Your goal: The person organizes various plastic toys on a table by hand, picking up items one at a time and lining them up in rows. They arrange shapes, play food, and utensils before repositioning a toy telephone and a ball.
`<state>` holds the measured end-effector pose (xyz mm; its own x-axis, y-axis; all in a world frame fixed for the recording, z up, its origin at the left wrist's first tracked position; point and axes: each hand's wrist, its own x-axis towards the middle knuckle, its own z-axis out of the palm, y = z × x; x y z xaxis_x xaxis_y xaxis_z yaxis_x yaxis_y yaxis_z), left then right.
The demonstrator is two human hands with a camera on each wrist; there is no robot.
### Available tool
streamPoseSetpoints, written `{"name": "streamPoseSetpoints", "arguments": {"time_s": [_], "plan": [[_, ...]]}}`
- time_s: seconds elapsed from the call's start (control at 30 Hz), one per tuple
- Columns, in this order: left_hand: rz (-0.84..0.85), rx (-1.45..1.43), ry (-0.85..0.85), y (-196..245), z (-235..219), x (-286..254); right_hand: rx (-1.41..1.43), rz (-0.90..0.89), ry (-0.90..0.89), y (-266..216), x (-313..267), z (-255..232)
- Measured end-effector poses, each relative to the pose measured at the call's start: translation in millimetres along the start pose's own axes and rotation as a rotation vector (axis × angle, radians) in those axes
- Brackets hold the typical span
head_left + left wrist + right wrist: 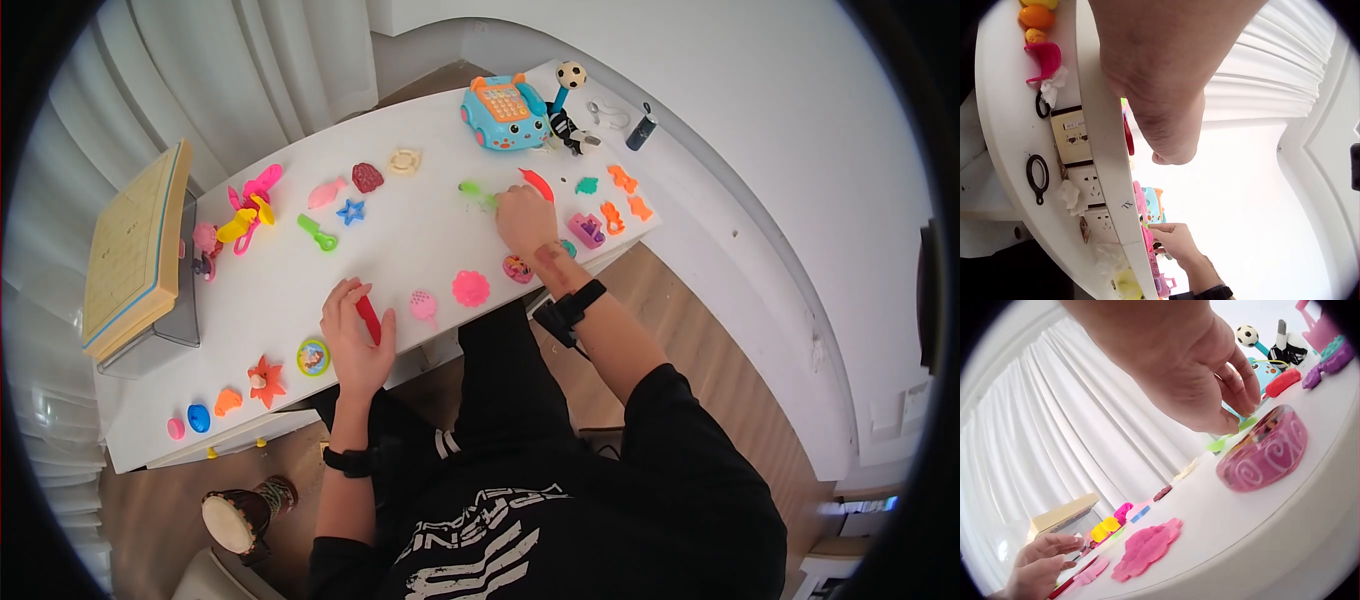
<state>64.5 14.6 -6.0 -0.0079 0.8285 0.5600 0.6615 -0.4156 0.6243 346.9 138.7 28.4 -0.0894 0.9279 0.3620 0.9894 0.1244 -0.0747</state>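
My right hand (527,222) is over the right part of the white table (420,230), its thumb and fingers pinching a slim light green toy (470,187). In the right wrist view the thumb tip overlaps this green toy (1216,446). Just beyond the fingers lies a red curved toy (537,184). A pink round case (1266,453) sits below the hand near the edge. My left hand (355,345) rests at the front edge, fingers loosely bent. A long red toy (369,320) lies between its thumb and fingers, on the tabletop in the right wrist view.
A pink brush-like toy (424,306) and a pink flower-shaped mould (470,288) lie between the hands. At the back stands a blue toy telephone (505,112). A thick yellow book (135,250) leans in a stand at left. Several small toys line the front edge.
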Motion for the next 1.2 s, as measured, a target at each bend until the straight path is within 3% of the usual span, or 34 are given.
{"name": "streamPoseSetpoints", "arguments": {"time_s": [0.17, 0.5, 0.8, 0.87, 0.9, 0.97, 1.07, 1.2], "plan": [[0.002, -0.037, 0.009, 0, 0, 1, -0.073, -0.074, -0.031, -12, -4, 1], [-0.006, -0.012, -0.008, 1, 1, 1, -0.092, 0.042, -0.107, -10, -7, -7], [-0.009, -0.024, -0.020, 2, 1, -1, -0.066, 0.114, 0.038, 10, 4, -3], [-0.009, -0.021, -0.016, 1, 1, 1, -0.053, 0.103, 0.205, 18, 11, -6], [-0.003, -0.016, -0.014, 1, 1, 0, -0.053, 0.105, 0.204, 21, 14, -9], [0.005, -0.015, -0.020, 2, 1, -1, -0.180, 0.147, 0.008, 28, 15, -14], [0.004, -0.017, -0.009, 1, 2, 0, -0.164, 0.200, -0.104, 32, 16, -15], [-0.002, -0.018, -0.016, 0, 2, -2, -0.165, 0.234, -0.096, 42, 16, -4]]}}
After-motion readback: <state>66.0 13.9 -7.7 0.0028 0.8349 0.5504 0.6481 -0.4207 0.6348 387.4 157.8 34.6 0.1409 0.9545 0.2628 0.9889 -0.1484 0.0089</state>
